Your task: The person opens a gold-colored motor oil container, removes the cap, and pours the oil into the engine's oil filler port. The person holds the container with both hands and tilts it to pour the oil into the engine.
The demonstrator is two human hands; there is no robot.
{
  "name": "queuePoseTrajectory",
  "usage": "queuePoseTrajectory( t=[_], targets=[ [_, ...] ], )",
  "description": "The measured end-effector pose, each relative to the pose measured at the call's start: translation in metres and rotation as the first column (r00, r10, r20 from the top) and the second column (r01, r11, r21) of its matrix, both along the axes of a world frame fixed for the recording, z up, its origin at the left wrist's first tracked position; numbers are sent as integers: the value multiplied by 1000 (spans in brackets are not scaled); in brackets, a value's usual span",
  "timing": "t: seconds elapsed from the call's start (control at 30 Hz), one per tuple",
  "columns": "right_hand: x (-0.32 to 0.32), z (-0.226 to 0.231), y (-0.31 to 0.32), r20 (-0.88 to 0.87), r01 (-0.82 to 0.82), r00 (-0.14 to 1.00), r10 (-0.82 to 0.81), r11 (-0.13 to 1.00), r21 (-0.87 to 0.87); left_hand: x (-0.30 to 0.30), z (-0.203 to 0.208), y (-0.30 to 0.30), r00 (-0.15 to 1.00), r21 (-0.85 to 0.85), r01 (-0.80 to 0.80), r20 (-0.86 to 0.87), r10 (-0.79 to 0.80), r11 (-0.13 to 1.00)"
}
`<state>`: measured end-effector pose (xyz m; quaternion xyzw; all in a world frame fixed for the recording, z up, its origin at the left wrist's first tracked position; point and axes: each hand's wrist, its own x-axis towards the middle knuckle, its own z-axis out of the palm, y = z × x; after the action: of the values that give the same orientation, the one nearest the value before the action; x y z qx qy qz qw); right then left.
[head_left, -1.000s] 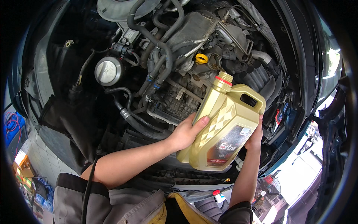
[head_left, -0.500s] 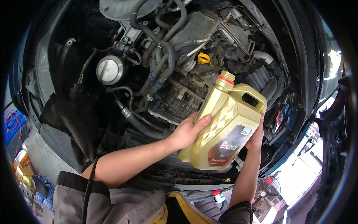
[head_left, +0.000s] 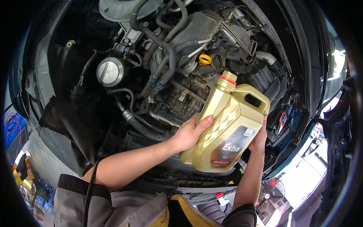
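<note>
A gold plastic oil jug (head_left: 226, 128) with a red neck ring, a carry handle and a dark label is held upright over the front of an open engine bay. My left hand (head_left: 190, 132) cups its left side, thumb across the face. My right hand (head_left: 259, 137) grips its right edge from behind, mostly hidden by the jug. The jug's gold cap sits just below a yellow ring-shaped dipstick handle (head_left: 205, 59) and the round filler opening (head_left: 218, 61) on top of the engine.
Black hoses (head_left: 162, 45) cross the engine. A round silver reservoir cap (head_left: 110, 71) sits at the left. The car's front panel (head_left: 181, 178) runs under my forearms. A tiled floor with a blue crate (head_left: 13, 130) lies at far left, a bright street at lower right.
The jug and both hands have stayed almost still. The view has shifted slightly, nothing else moved.
</note>
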<state>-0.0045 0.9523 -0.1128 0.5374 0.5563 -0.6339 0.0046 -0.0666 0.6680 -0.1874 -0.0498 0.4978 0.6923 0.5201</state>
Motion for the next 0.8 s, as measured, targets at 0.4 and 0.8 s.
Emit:
queuePoseTrajectory(
  t=[0.4,0.8],
  targets=[
    [0,0,1,-8,-16,1000,16,999,-30,-6,8,-3,1000,-26,17,-6,-17,1000],
    [1,-1,3,-29,-34,999,33,999,-36,-6,7,-3,1000,-3,7,-3,-7,1000]
  ],
)
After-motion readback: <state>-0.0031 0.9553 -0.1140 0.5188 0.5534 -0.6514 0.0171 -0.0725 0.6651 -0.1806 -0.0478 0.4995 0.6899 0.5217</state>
